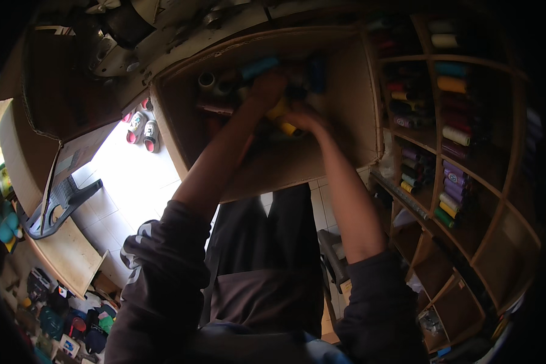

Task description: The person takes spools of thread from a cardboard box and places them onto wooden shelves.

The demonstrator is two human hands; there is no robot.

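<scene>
Both my hands reach down into an open cardboard box that holds several thread spools. My left hand is deep inside, right beside a blue thread spool; shadow and blur hide its fingers. Just right of it, my right hand has its fingers closed against a yellow thread spool. A pale thread cone stands in the box's far left corner. Darker spools lie around my hands, too dim to make out singly.
To the right, a wooden shelf with square compartments holds several coloured spools. A dark chair or stool part stands at the left by a wooden surface. Shoes sit on the tiled floor. Assorted items crowd the lower left.
</scene>
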